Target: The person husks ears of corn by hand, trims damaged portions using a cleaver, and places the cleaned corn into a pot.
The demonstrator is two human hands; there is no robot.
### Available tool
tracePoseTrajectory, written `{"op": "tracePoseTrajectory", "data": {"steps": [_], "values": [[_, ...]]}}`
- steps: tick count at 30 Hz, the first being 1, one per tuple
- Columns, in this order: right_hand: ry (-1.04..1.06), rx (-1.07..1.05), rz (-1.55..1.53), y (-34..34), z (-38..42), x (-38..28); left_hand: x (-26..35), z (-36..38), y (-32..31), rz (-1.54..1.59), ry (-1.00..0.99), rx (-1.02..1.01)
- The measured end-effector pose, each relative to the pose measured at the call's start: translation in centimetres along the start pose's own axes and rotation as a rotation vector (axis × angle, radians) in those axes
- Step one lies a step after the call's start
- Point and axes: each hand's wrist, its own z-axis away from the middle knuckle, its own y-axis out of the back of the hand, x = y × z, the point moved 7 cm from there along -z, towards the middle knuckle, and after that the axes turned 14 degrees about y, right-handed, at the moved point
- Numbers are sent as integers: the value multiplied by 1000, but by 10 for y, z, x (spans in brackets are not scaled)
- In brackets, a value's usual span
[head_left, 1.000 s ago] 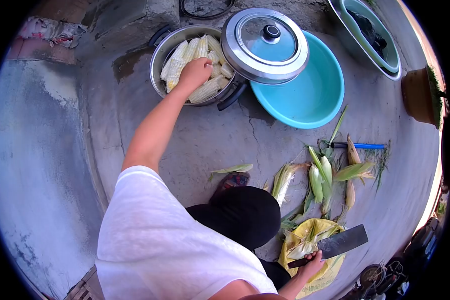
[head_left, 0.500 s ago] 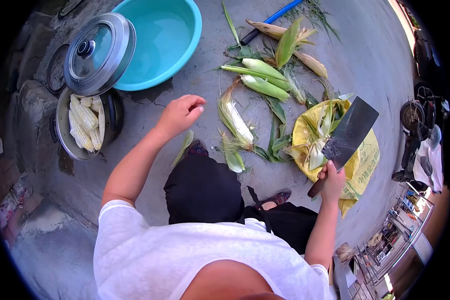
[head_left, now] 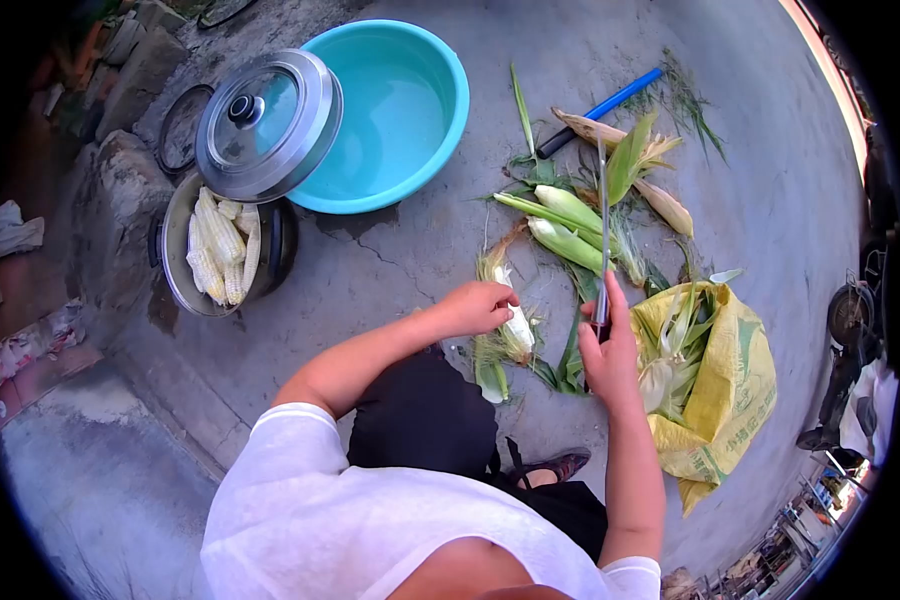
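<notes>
My right hand (head_left: pixel 613 350) is wrapped round the dark handle of a cleaver (head_left: pixel 604 215). The blade is turned edge-on and points away from me, overlapping the unhusked corn in this view. My left hand (head_left: pixel 478 307) hovers right at a partly husked ear of corn (head_left: pixel 517 332), its fingers loosely bent and apart from the thumb. That ear lies on the ground with brown silk and husk at its side. Two green ears of corn (head_left: pixel 565 243) lie just beyond, among loose leaves. A piece of green husk (head_left: pixel 491 380) lies close to my knee.
At right stands a yellow sack (head_left: pixel 740 400) with husks (head_left: pixel 678 350) in its mouth. A pot (head_left: pixel 178 265) of peeled corn (head_left: pixel 220 250) is at left, near a glass lid (head_left: pixel 270 125) leaning over a turquoise basin (head_left: pixel 395 120). A blue-handled tool (head_left: pixel 625 92) lies at the back.
My left hand has moved right to the partly husked ear. My right hand has brought the cleaver left from over the sack and turned its blade edge-on. The view has shifted too.
</notes>
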Motion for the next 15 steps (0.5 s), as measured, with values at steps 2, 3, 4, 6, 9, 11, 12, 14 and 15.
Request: {"op": "tracePoseTrajectory", "data": {"steps": [2, 3, 4, 6, 9, 11, 12, 14, 15], "values": [[210, -35, 37, -39, -58, -19, -21, 4, -1, 173, 115, -131], [193, -124, 69, -57, -85, -27, -28, 8, 2, 175, 103, -129], [313, -104, 151, -76, -111, -30, -40, 11, 11, 226, 151, -62], [320, -154, 189, -114, -158, -38, -56, 17, 27, 270, 187, 8], [297, -196, 320, -162, -218, -41, -83, 29, 35, 427, 279, 66], [286, -157, 446, -183, -245, -41, -108, 32, 29, 619, 327, 51], [286, -160, 447, -192, -252, -41, -111, 35, 31, 622, 328, 51], [173, -162, 475, -207, -262, -31, -122, 40, 33, 667, 388, 37], [166, -168, 472, -214, -263, -29, -126, 41, 34, 670, 396, 31]]}}
